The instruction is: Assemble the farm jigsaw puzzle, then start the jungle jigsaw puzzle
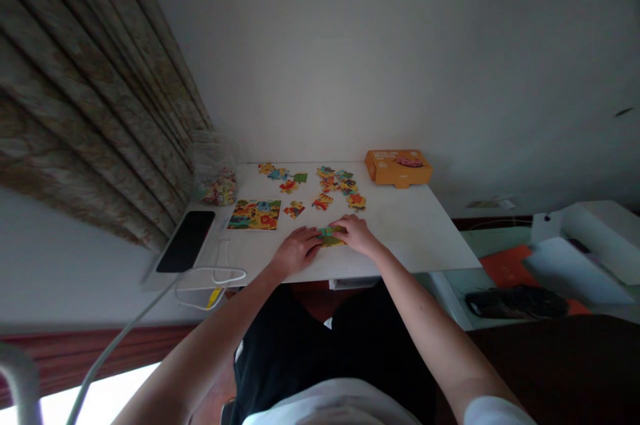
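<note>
At the front edge of the white table, a few joined green and yellow jigsaw puzzle pieces (330,236) lie between my hands. My left hand (296,252) rests low over the tabletop, its fingers stretched out and touching the left side of these pieces. From the right, my right hand (356,234) has its fingers bent down onto a puzzle piece at the upper right side, partly covering it. Just beyond are loose puzzle pieces, one with a tiger (323,201) and another (294,209) to its left. A picture card (254,214) with animals lies left of them.
Farther back lie a joined puzzle cluster (336,180) and more pieces (283,175). An orange box (399,168) stands at the back right. At left are a black phone-like slab (186,241), a white cable (220,270) and a clear bag (216,175). A glass-topped surface (500,242) adjoins on the right.
</note>
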Tool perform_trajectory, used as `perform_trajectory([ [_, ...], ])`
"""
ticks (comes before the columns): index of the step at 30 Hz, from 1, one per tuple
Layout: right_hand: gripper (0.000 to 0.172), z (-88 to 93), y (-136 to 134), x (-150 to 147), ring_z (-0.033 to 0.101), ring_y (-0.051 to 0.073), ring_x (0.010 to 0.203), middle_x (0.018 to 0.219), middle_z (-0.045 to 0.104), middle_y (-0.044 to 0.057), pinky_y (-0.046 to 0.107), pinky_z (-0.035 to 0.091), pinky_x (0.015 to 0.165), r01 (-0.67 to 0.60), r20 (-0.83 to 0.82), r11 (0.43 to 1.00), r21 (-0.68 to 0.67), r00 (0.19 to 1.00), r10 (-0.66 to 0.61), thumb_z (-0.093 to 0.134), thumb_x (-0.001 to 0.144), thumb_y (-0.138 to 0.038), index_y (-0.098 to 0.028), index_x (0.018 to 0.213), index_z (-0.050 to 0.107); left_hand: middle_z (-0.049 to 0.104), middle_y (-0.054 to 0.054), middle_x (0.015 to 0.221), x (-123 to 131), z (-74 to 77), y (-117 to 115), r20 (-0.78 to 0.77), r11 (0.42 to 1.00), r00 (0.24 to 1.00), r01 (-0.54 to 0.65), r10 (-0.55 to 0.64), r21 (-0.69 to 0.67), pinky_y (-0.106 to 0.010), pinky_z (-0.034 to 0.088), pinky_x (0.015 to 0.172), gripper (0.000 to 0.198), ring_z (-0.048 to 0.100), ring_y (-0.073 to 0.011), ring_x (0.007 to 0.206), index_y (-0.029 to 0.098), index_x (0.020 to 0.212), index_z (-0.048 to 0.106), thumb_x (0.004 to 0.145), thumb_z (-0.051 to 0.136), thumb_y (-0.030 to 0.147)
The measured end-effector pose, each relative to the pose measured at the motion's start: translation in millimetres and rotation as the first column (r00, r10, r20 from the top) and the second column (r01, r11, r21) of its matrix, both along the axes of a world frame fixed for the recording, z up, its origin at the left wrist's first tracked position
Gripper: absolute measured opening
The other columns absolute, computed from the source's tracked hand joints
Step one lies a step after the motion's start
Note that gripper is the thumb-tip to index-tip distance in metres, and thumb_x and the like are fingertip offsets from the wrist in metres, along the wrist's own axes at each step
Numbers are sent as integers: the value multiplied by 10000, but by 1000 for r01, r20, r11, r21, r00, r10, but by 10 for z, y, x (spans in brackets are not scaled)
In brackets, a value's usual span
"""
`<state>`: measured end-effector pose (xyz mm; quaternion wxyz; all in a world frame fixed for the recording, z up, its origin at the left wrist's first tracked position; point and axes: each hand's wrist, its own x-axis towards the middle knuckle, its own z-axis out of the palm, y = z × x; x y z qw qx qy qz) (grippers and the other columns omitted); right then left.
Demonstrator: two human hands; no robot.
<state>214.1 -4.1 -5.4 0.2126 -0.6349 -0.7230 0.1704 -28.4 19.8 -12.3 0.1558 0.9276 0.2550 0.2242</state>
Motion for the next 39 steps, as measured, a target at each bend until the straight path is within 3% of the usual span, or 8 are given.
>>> perform_trajectory([
  [17, 183, 14, -151, -112, 562, 283, 1105, 1090, 679, 85, 409, 386, 903, 51, 92, 999, 18, 994, -53, 680, 954, -350, -305, 1106, 772, 698, -120, 1299, 0, 20, -9, -39, 999, 999, -10, 11, 31, -499, 480, 1106, 341, 628, -274, 1237, 222, 1229, 715, 915, 604, 151],
  [23, 220, -11, -169, -101, 560, 283, 1110, 1115, 669, 90, 412, 382, 920, 45, 113, 997, 60, 992, -52, 681, 954, -390, -300, 1141, 755, 688, -107, 1312, 0, 47, -21, -64, 1000, 998, -9, 11, 27, -502, 475, 1107, 373, 622, -277, 1237, 276, 1254, 724, 920, 601, 167],
  [31, 396, -107, -445, 324, 574, 298, 1247, 1327, 665, 100, 471, 383, 1039, 45, -3, 988, 150, 999, -45, 766, 872, -387, -280, 1246, 697, 689, -107, 1300, 12, 46, -21, -74, 998, 997, -14, 18, 61, -486, 489, 1091, 363, 624, -276, 1223, 266, 1248, 728, 932, 574, 177],
  [39, 486, -173, -556, 572, 617, 296, 1180, 1233, 711, 94, 481, 425, 1039, 89, -60, 986, 143, 995, -81, 824, 788, -275, -261, 1252, 682, 680, -96, 1314, -4, 6, -10, -74, 998, 997, -14, 18, 57, -487, 468, 1113, 376, 613, -268, 1244, 284, 1272, 710, 943, 556, 188],
])
